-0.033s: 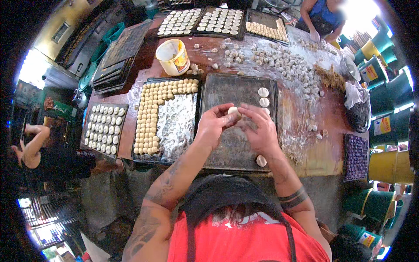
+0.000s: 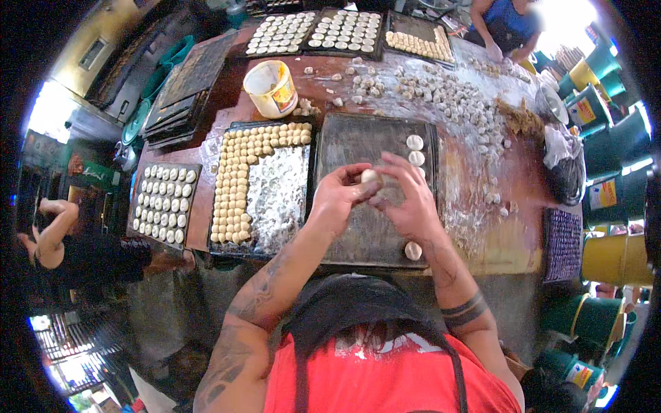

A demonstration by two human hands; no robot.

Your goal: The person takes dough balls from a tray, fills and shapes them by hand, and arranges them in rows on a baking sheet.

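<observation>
Between thumb and fingers my left hand [image 2: 336,198] pinches a pale dough ball [image 2: 370,176]. Close on its right is my right hand [image 2: 407,199], fingers apart and slightly curved, its thumb side near the ball. Both hands are above a dark, flour-smeared baking tray [image 2: 354,241]. Along that tray's right side lie a few flattened white dough rounds [image 2: 414,143], partly hidden by my right hand, and another round [image 2: 413,250] sits by my right wrist. Left of it, a floured tray [image 2: 275,199] carries rows of small tan dough balls [image 2: 231,186].
A white bucket [image 2: 265,86] stands behind the trays. Many floured filling lumps [image 2: 447,93] are scattered to the right. Filled trays [image 2: 344,31] line the far edge, and stacked dark trays [image 2: 182,96] stand at left. A co-worker [image 2: 506,31] works far right; another person's arm [image 2: 55,234] shows left.
My right fingers have lifted and spread away from the dough ball. My left hand still pinches it in nearly the same place.
</observation>
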